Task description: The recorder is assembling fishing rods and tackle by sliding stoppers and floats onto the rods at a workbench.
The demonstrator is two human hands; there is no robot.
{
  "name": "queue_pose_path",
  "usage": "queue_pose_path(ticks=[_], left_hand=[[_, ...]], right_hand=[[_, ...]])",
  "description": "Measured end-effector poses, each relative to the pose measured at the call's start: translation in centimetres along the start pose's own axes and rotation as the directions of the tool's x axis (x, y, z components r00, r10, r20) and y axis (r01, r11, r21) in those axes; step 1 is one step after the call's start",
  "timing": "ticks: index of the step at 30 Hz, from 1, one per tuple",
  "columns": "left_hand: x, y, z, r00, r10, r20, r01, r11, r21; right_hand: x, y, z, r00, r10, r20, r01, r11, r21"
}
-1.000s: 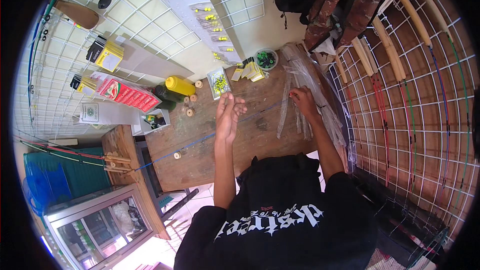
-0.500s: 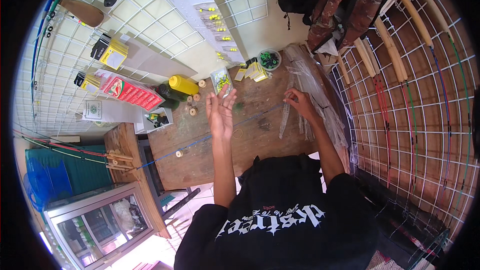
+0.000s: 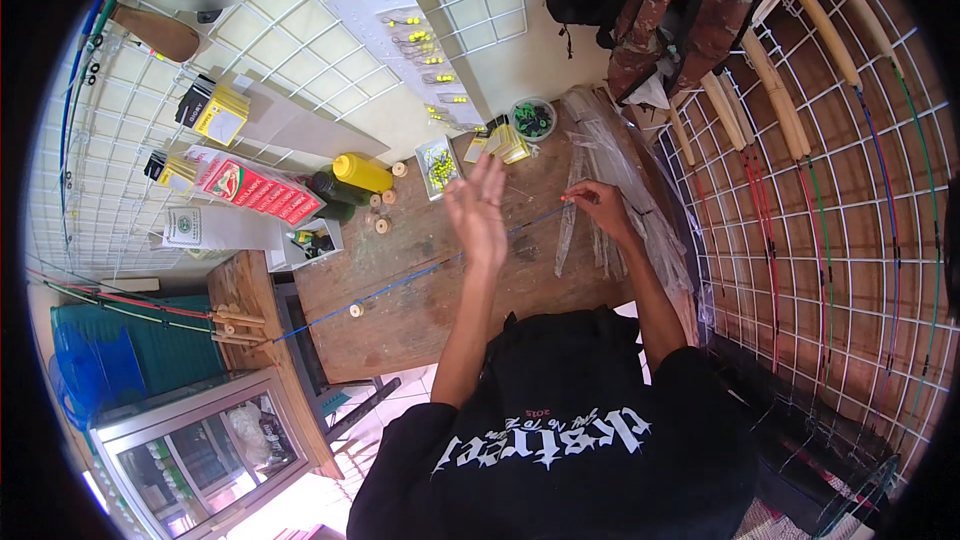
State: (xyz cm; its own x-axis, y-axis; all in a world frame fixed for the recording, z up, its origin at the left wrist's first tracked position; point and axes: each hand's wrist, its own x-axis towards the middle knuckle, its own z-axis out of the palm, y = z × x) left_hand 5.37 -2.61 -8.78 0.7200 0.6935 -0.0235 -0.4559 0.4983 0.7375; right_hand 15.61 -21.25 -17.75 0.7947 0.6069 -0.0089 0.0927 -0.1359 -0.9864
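My left hand (image 3: pixel 478 215) is raised over the middle of the table, fingers stretched out and slightly blurred, with nothing visible in it. To its right, my right hand (image 3: pixel 600 202) pinches a small red-orange piece (image 3: pixel 567 198) at its fingertips. Across the table lies a thin blue fishing rod (image 3: pixel 400 285), passing beneath my left hand and reaching close to the right fingertips. Whether the red-orange piece belongs to the rod, I cannot tell. Just beyond my left hand stands a white tray (image 3: pixel 424 178) of small yellow-green beads. Small yellow-and-black packets (image 3: pixel 505 140) lie behind its fingertips.
A round tub (image 3: pixel 533 120) of green and black pieces stands at the back. Clear plastic sleeves (image 3: pixel 600 155) cover the table's right side. Several wooden spools (image 3: pixel 382 226) and a yellow bottle (image 3: pixel 362 172) stand left. Rods hang on the right grid (image 3: pixel 800 230).
My left hand has moved right, away from the bead tray, its fingers stretched straighter. The right hand stays nearly in place, and a red-orange piece now shows at its fingertips.
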Motion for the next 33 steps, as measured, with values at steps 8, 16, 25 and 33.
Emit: queue_pose_path(ticks=[8,16,25,33], left_hand=[[-0.3,-9.9,-0.3,0.885,-0.383,0.266,0.277,0.891,0.36],[0.6,-13.1,-1.7,0.867,-0.37,0.332,0.007,0.677,0.736],[1.2,-12.6,-1.4,0.695,-0.622,0.361,0.063,0.553,0.831],[2.0,-12.7,-2.2,0.638,-0.606,0.475,0.135,0.695,0.706]], right_hand=[[-0.3,0.4,0.2,0.998,0.007,-0.063,-0.007,1.0,0.001],[-1.3,-0.1,-0.2,0.994,0.027,-0.103,-0.024,0.999,0.026],[-1.3,0.9,-0.2,0.97,-0.062,-0.237,0.034,0.992,-0.12],[-1.2,1.9,-0.6,0.976,0.014,-0.216,-0.031,0.996,-0.078]])
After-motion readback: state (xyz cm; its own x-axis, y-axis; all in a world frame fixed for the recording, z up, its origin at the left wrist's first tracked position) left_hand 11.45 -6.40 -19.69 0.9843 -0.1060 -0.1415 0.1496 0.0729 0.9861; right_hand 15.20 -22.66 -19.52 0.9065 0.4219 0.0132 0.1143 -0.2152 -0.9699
